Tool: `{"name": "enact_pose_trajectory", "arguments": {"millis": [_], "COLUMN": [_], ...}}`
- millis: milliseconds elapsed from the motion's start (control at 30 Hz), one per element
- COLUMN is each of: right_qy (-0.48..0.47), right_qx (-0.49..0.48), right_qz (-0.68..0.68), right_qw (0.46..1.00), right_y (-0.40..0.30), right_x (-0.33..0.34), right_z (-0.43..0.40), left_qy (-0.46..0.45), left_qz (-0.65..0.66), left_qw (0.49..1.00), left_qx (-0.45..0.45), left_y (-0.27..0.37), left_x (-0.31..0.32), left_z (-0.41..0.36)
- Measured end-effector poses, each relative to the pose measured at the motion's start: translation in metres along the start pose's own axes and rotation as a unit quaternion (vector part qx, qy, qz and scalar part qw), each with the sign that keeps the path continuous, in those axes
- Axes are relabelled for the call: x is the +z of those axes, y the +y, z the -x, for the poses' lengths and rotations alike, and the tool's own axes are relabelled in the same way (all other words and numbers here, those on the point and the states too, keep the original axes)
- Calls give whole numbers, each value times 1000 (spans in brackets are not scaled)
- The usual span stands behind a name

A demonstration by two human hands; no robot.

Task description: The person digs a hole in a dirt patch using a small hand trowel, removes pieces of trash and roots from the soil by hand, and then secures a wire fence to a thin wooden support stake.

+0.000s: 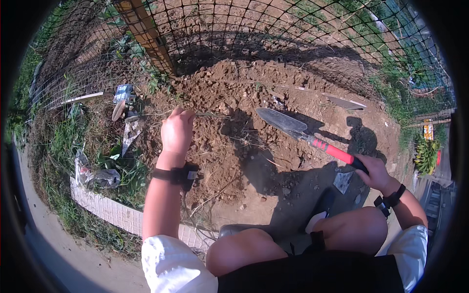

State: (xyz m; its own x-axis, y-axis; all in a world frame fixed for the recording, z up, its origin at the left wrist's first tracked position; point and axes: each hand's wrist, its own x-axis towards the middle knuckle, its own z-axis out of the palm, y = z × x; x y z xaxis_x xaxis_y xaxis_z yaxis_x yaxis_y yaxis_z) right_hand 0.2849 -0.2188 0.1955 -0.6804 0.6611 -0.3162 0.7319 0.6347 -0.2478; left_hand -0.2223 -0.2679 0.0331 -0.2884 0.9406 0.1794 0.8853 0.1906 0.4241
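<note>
My right hand (373, 171) is closed around the black end of the red and black handle of a hand trowel (282, 122). The trowel's grey metal blade points up and left, above loose brown soil (205, 146). On the left, my left hand (177, 130) has its fingers curled over a thin, dry plant stem (212, 114) that shows to the right of them. The fingertips are hidden, so the hold itself is not plain. Dry roots or stalks (249, 138) lie on the soil between my hands.
Black plastic netting (234, 33) and a wooden post (146, 33) stand beyond the soil. Weeds, a crumpled plastic bag (97, 175) and a pale tiled edging (106, 207) are at the left. A broken tile piece (342, 182) lies near my right foot. Narrow strips lie along the netting's base.
</note>
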Motion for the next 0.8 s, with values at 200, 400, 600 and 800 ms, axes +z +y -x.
{"name": "enact_pose_trajectory", "arguments": {"millis": [200, 400, 600, 800], "right_qy": [-47, 153, 49, 15], "right_qx": [-63, -59, -95, -60], "right_qz": [96, 73, 136, 166], "right_qw": [992, 984, 985, 984], "right_y": [3, -26, 54, 78], "right_x": [9, -5, 70, 87], "right_z": [-35, -103, -75, -32], "left_qy": [107, 91, -32, -46], "left_qz": [-117, -296, -337, -298], "left_qw": [982, 908, 808, 892], "left_qx": [-99, -282, -481, -338], "left_y": [-29, -102, -112, -78], "left_x": [-144, -245, -221, -180], "left_z": [71, 244, 310, 244]}}
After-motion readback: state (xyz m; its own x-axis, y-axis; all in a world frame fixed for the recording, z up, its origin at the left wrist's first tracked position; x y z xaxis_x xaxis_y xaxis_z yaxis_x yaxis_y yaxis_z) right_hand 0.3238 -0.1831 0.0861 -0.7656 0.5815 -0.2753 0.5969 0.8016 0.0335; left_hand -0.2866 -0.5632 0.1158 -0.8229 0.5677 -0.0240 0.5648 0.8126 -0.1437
